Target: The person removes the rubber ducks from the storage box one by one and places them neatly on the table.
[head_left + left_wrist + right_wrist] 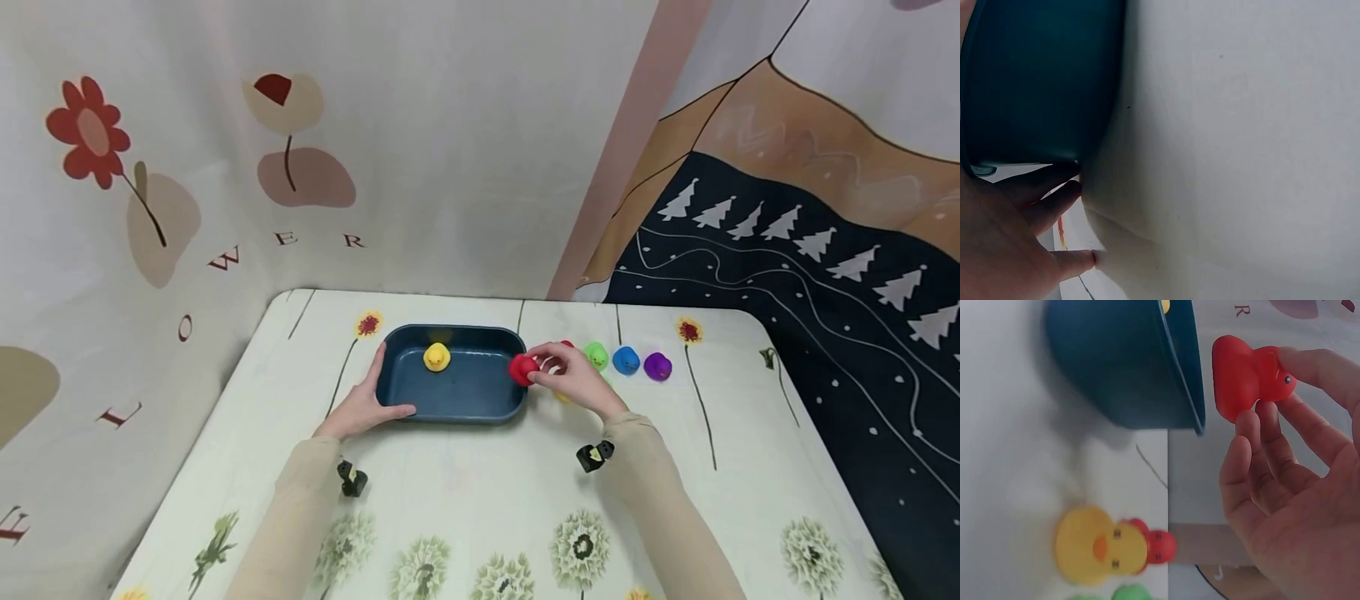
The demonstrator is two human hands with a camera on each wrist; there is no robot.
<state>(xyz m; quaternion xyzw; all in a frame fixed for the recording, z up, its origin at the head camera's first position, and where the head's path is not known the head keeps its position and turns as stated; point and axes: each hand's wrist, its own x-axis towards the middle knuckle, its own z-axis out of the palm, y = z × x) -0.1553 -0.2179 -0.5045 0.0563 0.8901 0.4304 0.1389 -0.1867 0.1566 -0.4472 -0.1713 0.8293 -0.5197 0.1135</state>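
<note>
A dark blue rectangular basin (465,392) stands on the table, with a yellow rubber duck (437,357) inside toward its left. My left hand (367,407) holds the basin's left end, thumb along the front rim and fingers round the side; the left wrist view shows those fingers (1054,206) close against the wall. Above the basin's right rim, my right hand (573,379) pinches a red rubber duck (1250,378) by its head between thumb and fingertips. In the right wrist view the red duck is just beyond the basin's rim, apart from it.
Right of the basin sit more ducks: green (596,356), blue (626,360) and purple (657,367). Another yellow duck (1100,544) and a second red duck (1161,546) are partly hidden by my right hand in the head view. A patterned curtain (450,167) hangs behind the table.
</note>
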